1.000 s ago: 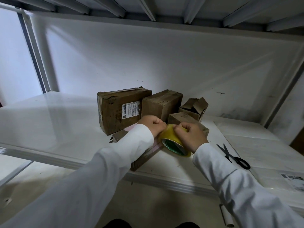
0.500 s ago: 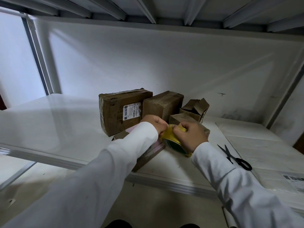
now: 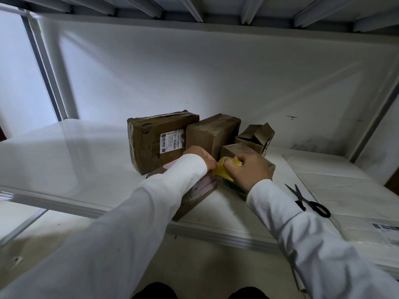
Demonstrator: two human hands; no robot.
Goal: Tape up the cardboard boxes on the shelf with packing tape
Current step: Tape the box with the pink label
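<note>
1. Currently we judge the step in hand to be preparation of the tape: both hands work at the roll of packing tape point(image 3: 224, 171) to free its end, and no strip is yet drawn over a box.
2. Our right hand point(image 3: 248, 171) is clenched around the roll, fingers curled over its top edge, steadying it just above the shelf point(image 3: 86, 160).
3. Our left hand point(image 3: 199, 155) is closed, with its fingertips pinching at the yellow face of the roll. Whether the free end is already lifted we cannot tell.
4. Under our left sleeve lies the flat box with pink markings point(image 3: 200, 190), nearest the shelf edge. We judge it the likely first box to seal.
5. The next move calls for peeling a length of tape, laying it along a box seam, and cutting it. The scissors point(image 3: 308, 201) lie on the shelf to the right, apart from both hands.
6. Farther back stand the labelled box point(image 3: 155, 139), a second closed box point(image 3: 211, 132) beside it, a small box point(image 3: 237, 149) behind the right hand, and an open-flapped box point(image 3: 257, 133) at the rear.
</note>
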